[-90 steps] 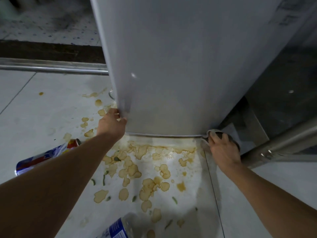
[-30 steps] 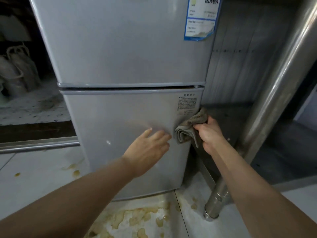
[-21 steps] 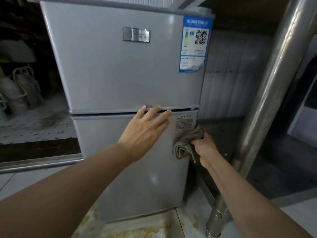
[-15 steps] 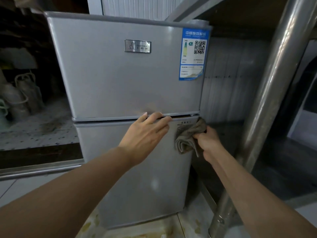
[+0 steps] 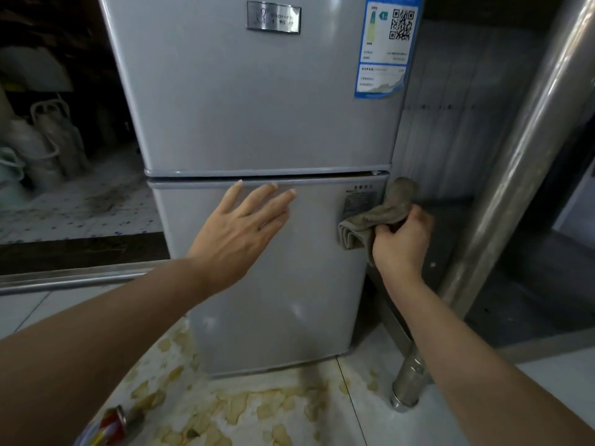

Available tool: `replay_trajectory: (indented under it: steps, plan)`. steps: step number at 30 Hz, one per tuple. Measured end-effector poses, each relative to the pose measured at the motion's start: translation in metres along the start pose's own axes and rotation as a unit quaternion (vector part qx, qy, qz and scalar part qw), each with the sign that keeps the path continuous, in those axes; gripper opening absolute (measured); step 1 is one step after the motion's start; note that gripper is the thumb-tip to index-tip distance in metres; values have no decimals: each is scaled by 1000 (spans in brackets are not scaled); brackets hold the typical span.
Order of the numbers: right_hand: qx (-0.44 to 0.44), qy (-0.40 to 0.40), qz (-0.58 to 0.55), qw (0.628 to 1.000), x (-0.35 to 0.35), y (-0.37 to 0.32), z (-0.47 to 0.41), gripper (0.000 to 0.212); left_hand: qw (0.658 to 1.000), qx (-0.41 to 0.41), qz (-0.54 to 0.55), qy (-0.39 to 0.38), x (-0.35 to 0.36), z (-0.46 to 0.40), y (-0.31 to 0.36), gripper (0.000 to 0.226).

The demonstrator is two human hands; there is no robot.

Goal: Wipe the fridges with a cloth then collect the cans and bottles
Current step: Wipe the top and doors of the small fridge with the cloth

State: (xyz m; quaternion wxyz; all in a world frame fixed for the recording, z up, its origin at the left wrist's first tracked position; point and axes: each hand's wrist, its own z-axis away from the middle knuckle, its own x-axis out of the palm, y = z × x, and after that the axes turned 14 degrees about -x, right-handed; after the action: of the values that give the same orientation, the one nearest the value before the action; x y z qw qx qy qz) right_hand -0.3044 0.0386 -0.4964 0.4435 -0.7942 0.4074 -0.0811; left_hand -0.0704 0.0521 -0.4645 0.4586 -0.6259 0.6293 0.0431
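A grey two-door fridge (image 5: 257,123) stands on a stained tile floor (image 5: 257,410). The left hand (image 5: 238,233), fingers straight and slightly spread, lies flat against the fridge's lower door just below the door seam. The right hand (image 5: 401,243) grips a bunched grey cloth (image 5: 373,217) at the lower door's right edge. A can (image 5: 111,426) lies on the floor, left of the fridge's base.

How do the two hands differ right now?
The left hand is open, fingers straight, fingertips at the top edge of the fridge's lower door; the right hand is curled round a grey cloth. The left is at the door's front middle; the right is at its right edge. Both reach toward the lower door.
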Motion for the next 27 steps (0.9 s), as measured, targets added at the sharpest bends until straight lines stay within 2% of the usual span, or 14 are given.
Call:
replay_trajectory:
  steps: [3,6,11,16,19,21,24,27]
  plan:
    - [-99,11,17,995,2,-1,34,49,1000,1,-1,-15,4,6,5,76]
    - [-169,-4,18,985,17,-3,47,58,1000,-7,8,-22,9,9,6,76]
    - [-271,-41,118,954,44,3,57,48,999,-16,26,-16,20,11,8,71]
    - [-412,-170,228,866,40,30,71,47,999,-40,29,-2,27,13,17,69]
    - [-451,-231,261,822,27,40,68,49,999,-41,26,-4,25,12,18,69]
    - [-402,-226,274,844,19,41,61,44,999,-34,21,-2,24,11,15,71]
    - [-280,-123,265,914,22,30,46,40,999,-26,20,-8,24,11,13,76]
    - [-303,-71,251,916,41,16,47,41,999,-32,24,-10,26,11,17,71]
